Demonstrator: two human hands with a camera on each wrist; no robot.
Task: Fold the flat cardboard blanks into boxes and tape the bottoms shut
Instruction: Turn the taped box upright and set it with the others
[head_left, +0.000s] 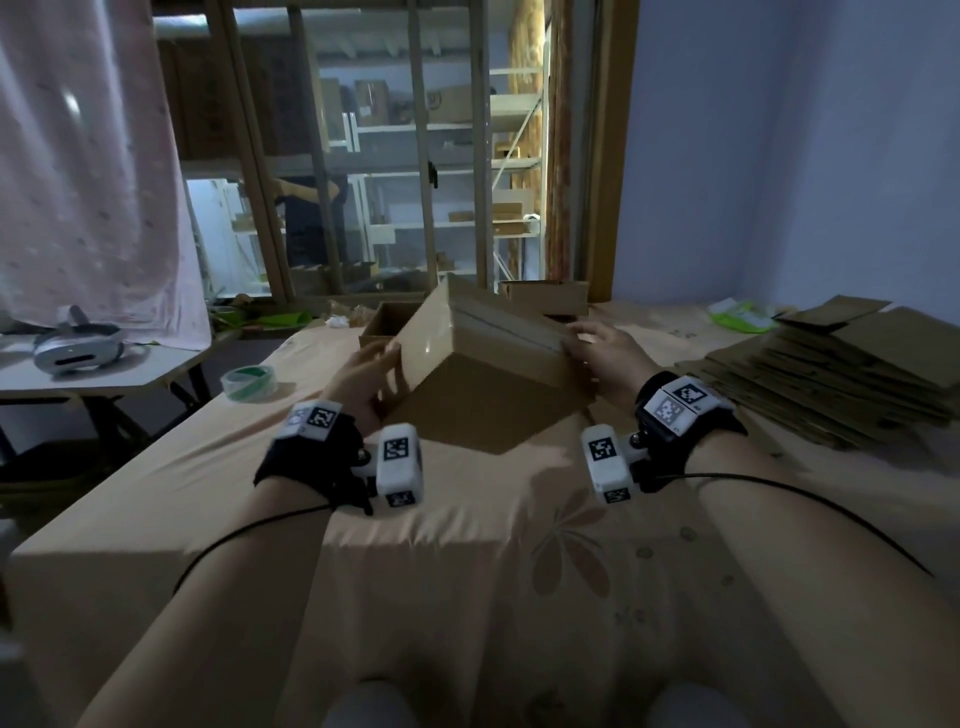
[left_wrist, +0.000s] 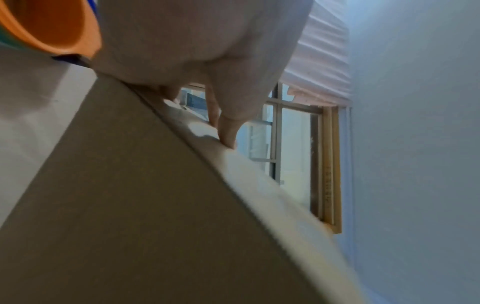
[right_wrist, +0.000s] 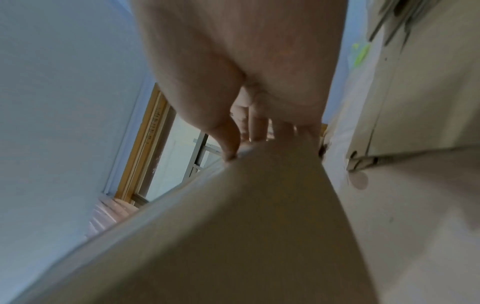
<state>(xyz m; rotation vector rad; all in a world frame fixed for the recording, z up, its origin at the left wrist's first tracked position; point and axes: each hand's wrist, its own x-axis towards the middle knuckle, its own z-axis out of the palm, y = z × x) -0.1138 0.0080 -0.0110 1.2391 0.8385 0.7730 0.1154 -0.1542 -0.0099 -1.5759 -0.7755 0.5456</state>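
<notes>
Both hands hold a folded brown cardboard box, tilted, above the middle of the beige floral-cloth counter. Left hand grips its left side; right hand grips the right end, fingers curled over the edge. Flat brown cardboard blanks stacked at the right edge; green tape roll at the left edge.

No text can be read; the wrist bands carry only black-and-white square marker patterns
</notes>
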